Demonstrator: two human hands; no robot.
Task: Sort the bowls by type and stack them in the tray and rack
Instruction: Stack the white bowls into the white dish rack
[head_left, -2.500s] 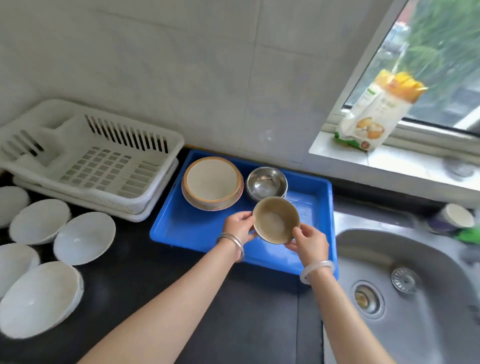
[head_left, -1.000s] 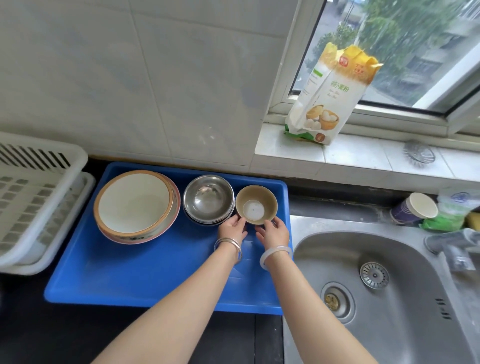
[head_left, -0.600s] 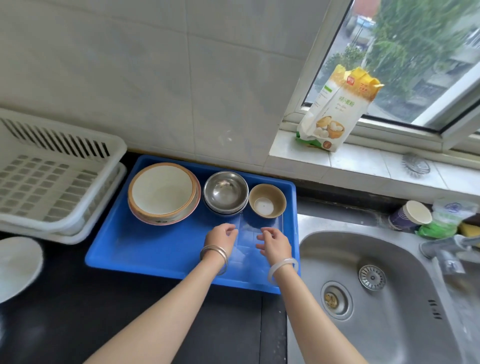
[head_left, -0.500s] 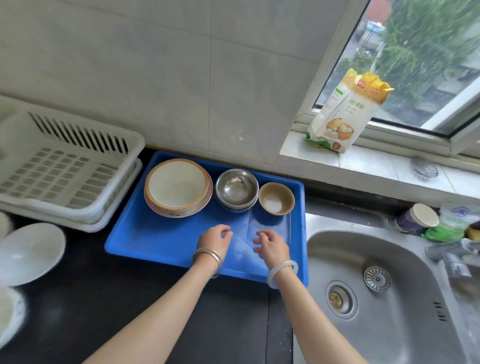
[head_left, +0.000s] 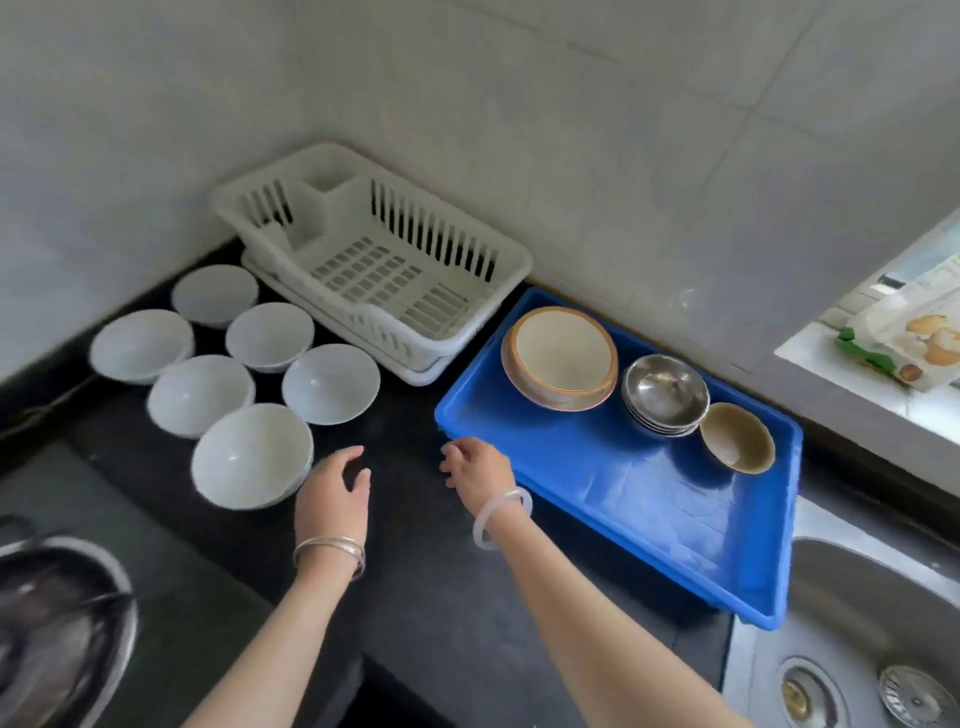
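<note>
Several white bowls sit upright on the dark counter at the left; the nearest white bowl (head_left: 252, 456) is just left of my left hand (head_left: 335, 496). My left hand is open and empty, fingers apart, close to that bowl's rim without touching it. My right hand (head_left: 478, 470) is open too, hovering by the near left corner of the blue tray (head_left: 649, 499). In the tray stand a stack of large brown-rimmed bowls (head_left: 561, 356), a stack of steel bowls (head_left: 665, 392) and a small tan bowl (head_left: 737, 436). The white dish rack (head_left: 384, 270) holds nothing.
A steel sink (head_left: 852, 623) lies at the right beyond the tray. A dark metal pan (head_left: 57, 623) sits at the lower left. A food bag (head_left: 909, 338) rests on the window sill. Tiled walls meet in a corner behind the rack.
Both hands have left the small tan bowl in the tray and moved left toward the white bowls. My view has swung left, bringing the white bowls and whole rack into sight.
</note>
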